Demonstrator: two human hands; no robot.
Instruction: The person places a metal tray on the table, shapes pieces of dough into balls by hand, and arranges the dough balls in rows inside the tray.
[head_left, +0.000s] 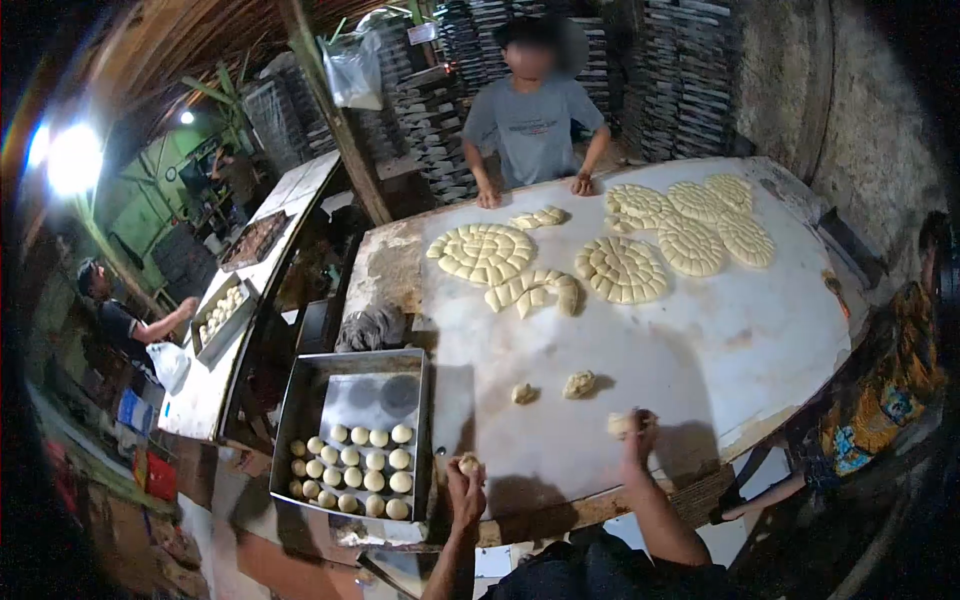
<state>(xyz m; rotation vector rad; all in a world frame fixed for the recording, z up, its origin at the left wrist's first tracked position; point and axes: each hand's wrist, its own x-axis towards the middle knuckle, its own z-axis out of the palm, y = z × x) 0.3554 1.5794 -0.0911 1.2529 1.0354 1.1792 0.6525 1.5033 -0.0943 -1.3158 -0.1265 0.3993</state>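
Note:
My left hand (465,492) is closed around a small piece of dough (468,463), just right of a metal tray (424,400). Rows of round dough balls (375,480) fill the tray's near part. Over the table's front area, my right hand (643,440) has its fingers curled on another dough lump (620,426). Two loose dough pieces, a smaller one (523,394) and a larger one (579,384), lie on the tabletop beyond my hands.
Farther up the pale table (480,360) lie several coiled, cut dough spirals (620,269). Another person (530,125) stands at the far edge, both hands on it. A dark bundled cloth (371,328) sits behind the tray. To the left, another person (125,320) reaches toward a second tray (222,318).

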